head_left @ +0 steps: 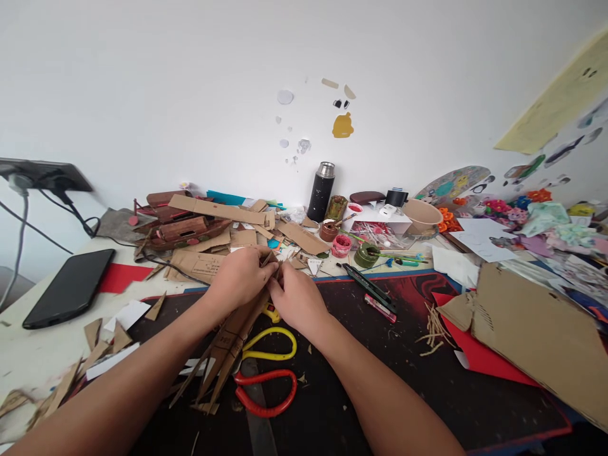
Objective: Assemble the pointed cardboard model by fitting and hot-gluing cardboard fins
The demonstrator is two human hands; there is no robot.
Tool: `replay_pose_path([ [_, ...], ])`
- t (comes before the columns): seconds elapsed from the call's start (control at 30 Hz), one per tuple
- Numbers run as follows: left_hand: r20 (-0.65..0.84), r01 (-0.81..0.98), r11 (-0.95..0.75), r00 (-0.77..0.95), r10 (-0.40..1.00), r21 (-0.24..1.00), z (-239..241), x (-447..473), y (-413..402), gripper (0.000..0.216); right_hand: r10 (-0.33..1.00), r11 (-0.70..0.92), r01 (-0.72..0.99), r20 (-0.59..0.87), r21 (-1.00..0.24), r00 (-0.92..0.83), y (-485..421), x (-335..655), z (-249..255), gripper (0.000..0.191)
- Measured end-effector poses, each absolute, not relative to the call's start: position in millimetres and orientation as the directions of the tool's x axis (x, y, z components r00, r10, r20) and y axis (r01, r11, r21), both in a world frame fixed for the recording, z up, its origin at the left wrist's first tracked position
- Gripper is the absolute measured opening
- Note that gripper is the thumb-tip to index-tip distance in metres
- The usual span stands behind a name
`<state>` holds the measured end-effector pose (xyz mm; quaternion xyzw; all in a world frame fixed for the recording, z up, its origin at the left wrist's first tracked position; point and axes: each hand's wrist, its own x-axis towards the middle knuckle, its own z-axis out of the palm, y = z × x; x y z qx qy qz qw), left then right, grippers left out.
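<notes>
Both my hands meet over the dark cutting mat [342, 392], pinching the far end of a folded cardboard piece [232, 335]. My left hand [243, 277] grips it from the left with its fingers bent. My right hand [303, 301] presses in from the right, fingertips touching the left hand's. The piece slopes toward me and splits into long strips at its near end. Exactly how the fingertips hold it is partly hidden. Just right of the cardboard lie scissors with one yellow and one red handle [266, 412]. Under them is a metal ruler [261, 434].
A phone [71, 288] and cardboard scraps [97, 348] lie left. Behind are a brown model boat [185, 231], a black thermos [322, 193] and paint jars [342, 246]. A green cutter [368, 285], twine bits [434, 329] and a large cardboard sheet [532, 342] lie right.
</notes>
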<state>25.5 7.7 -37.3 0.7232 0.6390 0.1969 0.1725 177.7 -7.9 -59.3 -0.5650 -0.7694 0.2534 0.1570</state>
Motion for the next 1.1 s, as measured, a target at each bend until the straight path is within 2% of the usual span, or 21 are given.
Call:
replay_pose_path([
  [1.1, 0.119, 0.861, -0.162, 0.119, 0.986, 0.482, -41.4, 25.4, 9.0, 0.018, 0.949, 0.236, 0.803, -0.047, -0.547, -0.311, -9.6, 177.2, -55.4, 0.027],
])
